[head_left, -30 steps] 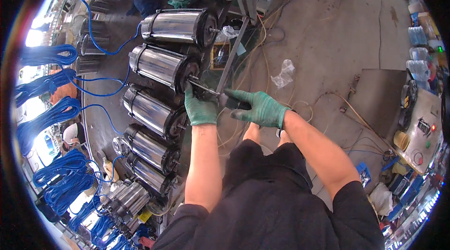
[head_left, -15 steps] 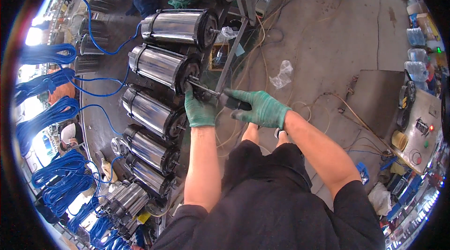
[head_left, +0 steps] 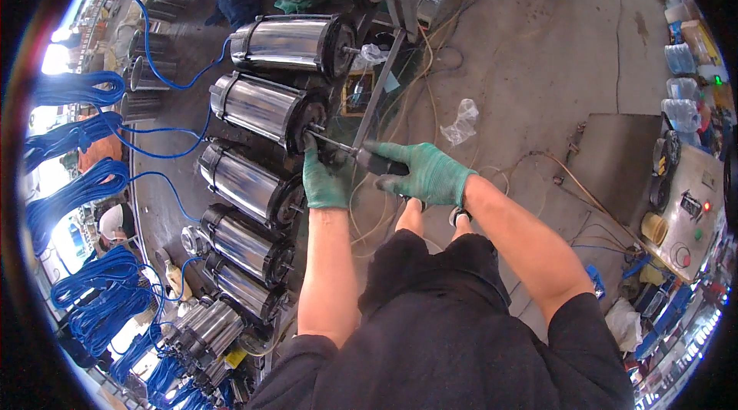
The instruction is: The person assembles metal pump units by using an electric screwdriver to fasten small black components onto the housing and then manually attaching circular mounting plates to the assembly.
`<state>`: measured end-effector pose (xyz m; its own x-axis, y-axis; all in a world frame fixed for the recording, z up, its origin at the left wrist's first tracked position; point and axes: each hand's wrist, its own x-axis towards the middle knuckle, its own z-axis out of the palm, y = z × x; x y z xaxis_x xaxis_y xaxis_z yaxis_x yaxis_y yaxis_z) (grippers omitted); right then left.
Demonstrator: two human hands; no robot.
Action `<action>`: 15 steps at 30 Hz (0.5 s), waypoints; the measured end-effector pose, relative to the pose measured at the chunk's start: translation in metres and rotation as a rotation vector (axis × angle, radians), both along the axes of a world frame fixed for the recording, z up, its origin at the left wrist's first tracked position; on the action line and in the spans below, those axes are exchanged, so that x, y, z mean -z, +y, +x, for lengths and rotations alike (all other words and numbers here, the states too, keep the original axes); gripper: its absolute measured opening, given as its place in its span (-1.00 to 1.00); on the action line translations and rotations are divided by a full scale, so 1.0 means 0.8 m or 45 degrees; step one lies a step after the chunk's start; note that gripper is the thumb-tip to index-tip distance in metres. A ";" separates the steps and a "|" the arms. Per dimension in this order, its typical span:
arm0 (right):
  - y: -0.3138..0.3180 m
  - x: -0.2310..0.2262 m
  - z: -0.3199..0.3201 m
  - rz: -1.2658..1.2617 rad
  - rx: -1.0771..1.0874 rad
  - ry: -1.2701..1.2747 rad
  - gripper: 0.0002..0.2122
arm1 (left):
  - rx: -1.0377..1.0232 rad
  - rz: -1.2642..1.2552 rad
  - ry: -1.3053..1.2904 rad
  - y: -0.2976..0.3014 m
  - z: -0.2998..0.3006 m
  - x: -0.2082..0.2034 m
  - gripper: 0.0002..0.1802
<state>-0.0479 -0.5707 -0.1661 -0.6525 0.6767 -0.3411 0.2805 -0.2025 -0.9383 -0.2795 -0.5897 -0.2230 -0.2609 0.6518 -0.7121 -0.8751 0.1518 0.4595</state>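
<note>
Right green-gloved hand (head_left: 430,174) grips a black-handled steel-shafted tool (head_left: 382,165) | its long axis slants forward-left to the end of a shiny silver cylinder (head_left: 257,108) | left green-gloved hand (head_left: 324,179) nearer that end; from here, can't tell whether it's pinching anything.

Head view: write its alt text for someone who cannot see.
A green-gloved right hand holds a black-handled tool, its metal shaft at the black end of a shiny metal cylinder, beside the green-gloved left hand. Similar cylinders line a dark bench, coiled blue cables beyond.
</note>
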 end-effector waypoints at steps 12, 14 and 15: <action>0.013 0.001 -0.005 0.206 -0.088 -0.188 -0.34 | 0.106 0.062 -0.038 -0.003 -0.017 0.014 -0.67; 0.014 -0.001 -0.007 0.263 -0.121 -0.217 -0.32 | 0.117 0.069 -0.013 -0.001 -0.018 0.011 -0.67; 0.015 -0.003 -0.009 0.296 -0.134 -0.235 -0.31 | 0.097 0.048 0.007 0.000 -0.018 0.010 -0.68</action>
